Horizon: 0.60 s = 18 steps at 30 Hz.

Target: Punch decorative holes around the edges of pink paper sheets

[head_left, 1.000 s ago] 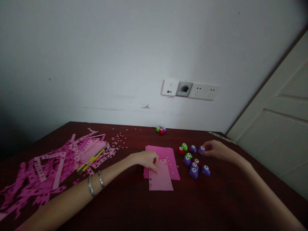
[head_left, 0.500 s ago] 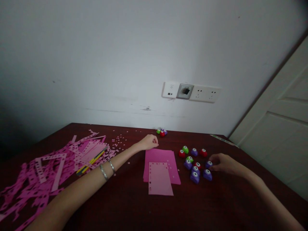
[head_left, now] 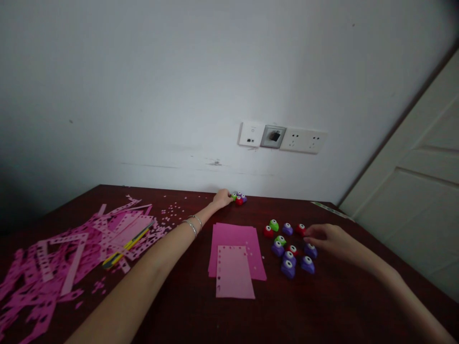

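My left hand (head_left: 223, 198) stretches to the back of the table, its curled fingers at a green paper punch (head_left: 234, 196). That punch sits in a small cluster with a red paper punch (head_left: 239, 201) and purple ones (head_left: 244, 198). Several more red, green and purple punches with white eye-like buttons stand at the right. Over this group hovers my right hand (head_left: 324, 238), fingers bent and slightly apart. Its fingertips are beside another red punch (head_left: 300, 230), just above a purple punch (head_left: 310, 250); contact is unclear. Pink sheets (head_left: 236, 234) lie between the hands, a lighter punched sheet (head_left: 234, 274) on top.
Punched pink paper strips (head_left: 68, 258) heap at the left, with a yellow and dark slim tool (head_left: 127, 246) and scattered paper bits (head_left: 172, 212). Wall sockets (head_left: 303, 140) are above the table's back edge. A flat patterned strip (head_left: 332, 210) lies at the back right.
My left hand has moved back and reached the green punch in the rear cluster. My right hand has come off the purple punch and shifted slightly up and left toward the red one.
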Each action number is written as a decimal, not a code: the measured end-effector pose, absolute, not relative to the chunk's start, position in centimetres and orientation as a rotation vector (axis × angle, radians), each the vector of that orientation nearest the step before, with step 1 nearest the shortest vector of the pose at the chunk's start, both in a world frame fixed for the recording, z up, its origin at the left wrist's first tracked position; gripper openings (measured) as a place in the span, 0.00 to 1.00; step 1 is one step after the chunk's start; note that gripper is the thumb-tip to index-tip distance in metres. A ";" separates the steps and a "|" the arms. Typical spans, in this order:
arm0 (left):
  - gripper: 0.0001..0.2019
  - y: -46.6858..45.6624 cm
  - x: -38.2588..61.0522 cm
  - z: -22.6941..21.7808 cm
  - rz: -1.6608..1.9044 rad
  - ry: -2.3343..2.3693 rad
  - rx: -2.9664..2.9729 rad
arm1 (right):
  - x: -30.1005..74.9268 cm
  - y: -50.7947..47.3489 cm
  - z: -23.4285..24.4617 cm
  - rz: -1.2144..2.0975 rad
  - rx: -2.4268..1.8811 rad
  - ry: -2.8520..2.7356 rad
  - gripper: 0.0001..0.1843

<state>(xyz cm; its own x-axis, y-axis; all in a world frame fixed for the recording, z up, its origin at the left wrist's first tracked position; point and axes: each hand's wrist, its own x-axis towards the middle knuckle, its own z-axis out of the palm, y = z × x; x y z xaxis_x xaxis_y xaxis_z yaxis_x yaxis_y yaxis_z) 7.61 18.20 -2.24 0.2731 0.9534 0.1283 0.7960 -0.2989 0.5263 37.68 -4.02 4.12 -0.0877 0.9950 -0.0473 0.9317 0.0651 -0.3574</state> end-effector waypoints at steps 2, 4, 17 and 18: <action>0.09 18.5 7.8 -2.4 0.592 1.594 2.186 | 37.8 -4.0 4.2 0.435 -1.976 -2.133 0.18; 0.10 18.7 7.8 -2.6 0.579 1.595 2.184 | 37.9 -3.9 4.2 0.436 -1.983 -2.136 0.18; 0.11 18.7 8.1 -2.7 0.566 1.600 2.175 | 37.3 -4.2 4.4 0.501 -1.970 -2.086 0.17; 0.11 18.6 8.1 -2.7 0.577 1.602 2.172 | 37.2 -4.2 4.4 0.502 -1.970 -2.092 0.17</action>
